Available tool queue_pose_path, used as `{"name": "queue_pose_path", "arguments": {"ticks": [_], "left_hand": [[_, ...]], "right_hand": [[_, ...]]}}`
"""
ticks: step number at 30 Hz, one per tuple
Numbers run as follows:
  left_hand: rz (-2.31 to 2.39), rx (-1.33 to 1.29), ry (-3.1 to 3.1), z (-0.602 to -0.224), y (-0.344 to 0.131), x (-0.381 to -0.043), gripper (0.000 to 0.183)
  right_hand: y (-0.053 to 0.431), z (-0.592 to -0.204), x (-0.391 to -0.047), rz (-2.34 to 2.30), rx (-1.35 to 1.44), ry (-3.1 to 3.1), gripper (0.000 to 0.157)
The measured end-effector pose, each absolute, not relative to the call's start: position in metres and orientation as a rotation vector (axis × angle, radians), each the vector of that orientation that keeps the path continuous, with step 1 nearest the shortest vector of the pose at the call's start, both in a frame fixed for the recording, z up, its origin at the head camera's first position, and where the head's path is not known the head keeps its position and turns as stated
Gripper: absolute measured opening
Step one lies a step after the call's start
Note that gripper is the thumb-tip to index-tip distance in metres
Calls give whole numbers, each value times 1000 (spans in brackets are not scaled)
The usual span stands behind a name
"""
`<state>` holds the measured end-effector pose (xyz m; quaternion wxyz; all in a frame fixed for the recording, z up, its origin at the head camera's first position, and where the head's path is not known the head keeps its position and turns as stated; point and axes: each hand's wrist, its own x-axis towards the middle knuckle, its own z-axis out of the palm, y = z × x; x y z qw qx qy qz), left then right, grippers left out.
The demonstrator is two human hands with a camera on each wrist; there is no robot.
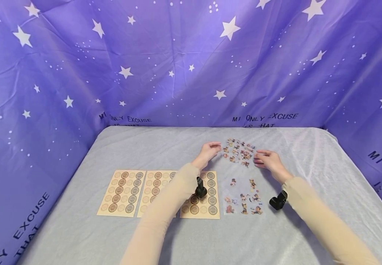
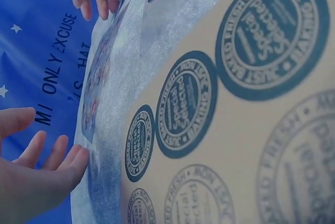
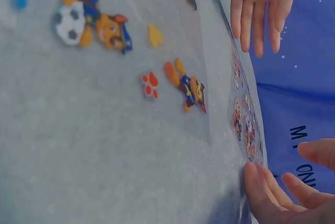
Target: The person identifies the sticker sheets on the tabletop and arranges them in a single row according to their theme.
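A clear sheet of cartoon dog stickers [image 1: 238, 151] lies flat at the back of the table, between the two hands. My left hand [image 1: 210, 152] is beside its left edge, fingers loosely extended and holding nothing. At the opposite edge is my right hand [image 1: 270, 162], its fingertips right at the sheet's border in the right wrist view, with the fingers relaxed. Nearer to me lies a second clear sheet [image 1: 240, 189] with fewer stickers; a dog with a soccer ball [image 3: 94, 20] shows on it in the right wrist view.
Beige sheets of round labels lie in a row to the left: one far left [image 1: 121, 193], one in the middle [image 1: 149, 184] and one on the right [image 1: 213, 193], the latter two partly under my left arm. A grey cloth [image 1: 326, 176] covers the table. Purple star-patterned curtains [image 1: 191, 92] surround it.
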<state>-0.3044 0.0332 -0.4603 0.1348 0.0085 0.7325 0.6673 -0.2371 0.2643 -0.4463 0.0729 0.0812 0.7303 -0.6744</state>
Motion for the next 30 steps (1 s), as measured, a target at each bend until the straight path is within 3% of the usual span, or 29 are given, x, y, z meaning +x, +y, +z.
{"name": "queue_pose_path", "arguments": {"ticks": [2, 5, 14, 25, 30], "left_hand": [[1941, 44, 2104, -475, 35, -317, 29], [1974, 66, 2096, -535, 43, -362, 23], [1985, 14, 1970, -580, 55, -398, 33], [1824, -65, 2089, -748, 91, -525, 33], [1768, -115, 2159, -746, 98, -525, 35]], "right_hand": [[262, -443, -236, -2003, 257, 2215, 58], [258, -439, -235, -1995, 280, 2230, 56], [255, -442, -236, -2026, 310, 2226, 60], [252, -432, -235, -1954, 353, 2196, 53], [250, -430, -237, -2013, 417, 2120, 50]]}}
